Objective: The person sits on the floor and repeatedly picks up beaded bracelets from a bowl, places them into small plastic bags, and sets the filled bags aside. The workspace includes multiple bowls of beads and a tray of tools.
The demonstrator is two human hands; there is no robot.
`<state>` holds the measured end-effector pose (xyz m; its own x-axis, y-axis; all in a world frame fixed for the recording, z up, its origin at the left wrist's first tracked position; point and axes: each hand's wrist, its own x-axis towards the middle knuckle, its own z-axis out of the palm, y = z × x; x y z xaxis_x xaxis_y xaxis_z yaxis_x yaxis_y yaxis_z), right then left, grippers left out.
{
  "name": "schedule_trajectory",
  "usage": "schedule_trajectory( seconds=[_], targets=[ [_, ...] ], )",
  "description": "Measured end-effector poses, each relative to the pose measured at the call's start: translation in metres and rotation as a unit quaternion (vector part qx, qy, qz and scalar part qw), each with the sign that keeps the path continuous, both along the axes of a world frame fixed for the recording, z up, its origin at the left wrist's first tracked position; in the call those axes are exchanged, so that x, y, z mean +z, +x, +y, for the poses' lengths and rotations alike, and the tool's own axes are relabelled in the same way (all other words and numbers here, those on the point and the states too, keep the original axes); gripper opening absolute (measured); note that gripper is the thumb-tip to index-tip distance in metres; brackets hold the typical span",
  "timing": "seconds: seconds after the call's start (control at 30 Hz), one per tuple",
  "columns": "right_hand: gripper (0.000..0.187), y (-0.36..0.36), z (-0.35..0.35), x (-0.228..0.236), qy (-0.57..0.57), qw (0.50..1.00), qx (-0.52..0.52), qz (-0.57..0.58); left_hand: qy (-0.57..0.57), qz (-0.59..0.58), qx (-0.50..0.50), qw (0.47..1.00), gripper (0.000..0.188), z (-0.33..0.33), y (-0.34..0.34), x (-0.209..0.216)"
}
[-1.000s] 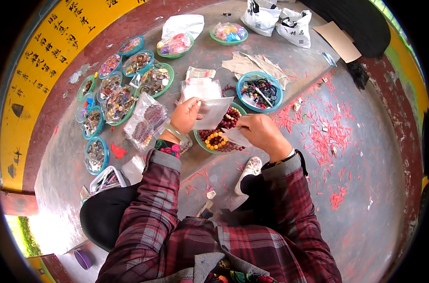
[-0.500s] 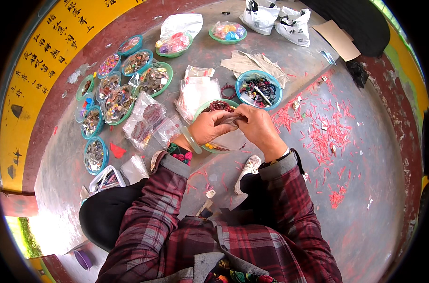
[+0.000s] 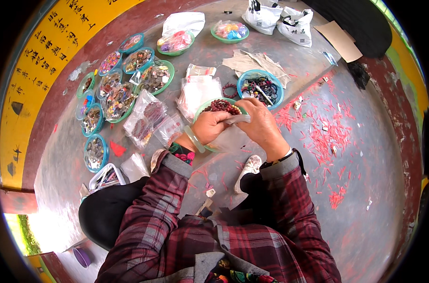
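Both hands pinch the top edge of a clear plastic bag (image 3: 227, 141), which hangs between them over a green bowl (image 3: 198, 113). My left hand (image 3: 208, 127), with a pale bangle at its wrist, is closed on the bag's left side. Fingers of my right hand (image 3: 260, 123) are closed on its right side. Behind the hands, dark red bead strings (image 3: 220, 106) lie in the bowl. Just beyond my right hand stands a blue basket (image 3: 243, 75) of dark cords with a white pen-like stick on top. What the bag holds, if anything, I cannot make out.
A stack of clear bags (image 3: 199, 92) and bagged bracelets (image 3: 148, 115) lie left of the bowl. Several baskets of small trinkets (image 3: 120, 100) stand farther left. Red scraps (image 3: 325, 137) litter the floor at right. White carrier bags (image 3: 295, 28) stand at the back.
The right hand has tilted and shifted slightly right, and the bag's edge now shows stretched between the hands. More of the beads in the bowl is visible.
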<state>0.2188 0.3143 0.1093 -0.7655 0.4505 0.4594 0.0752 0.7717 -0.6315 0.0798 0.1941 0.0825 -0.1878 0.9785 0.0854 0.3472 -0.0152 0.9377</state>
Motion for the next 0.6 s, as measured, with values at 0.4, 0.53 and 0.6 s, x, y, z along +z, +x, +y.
schedule_trajectory(
  seconds=[0.4, 0.53, 0.6],
  targets=[
    [0.014, 0.006, 0.006, 0.000, -0.109, 0.992, -0.019, -0.055, -0.088, 0.084, 0.015, 0.993, 0.021, -0.007, -0.012, -0.045],
    [0.016, 0.005, 0.012, -0.009, -0.132, 0.988, -0.067, -0.042, -0.081, -0.066, 0.051, 0.993, 0.018, -0.021, -0.035, -0.083],
    [0.016, 0.004, 0.011, -0.006, -0.164, 0.982, -0.090, -0.023, -0.105, -0.043, 0.093, 0.989, 0.017, -0.033, -0.056, -0.097]
  ],
)
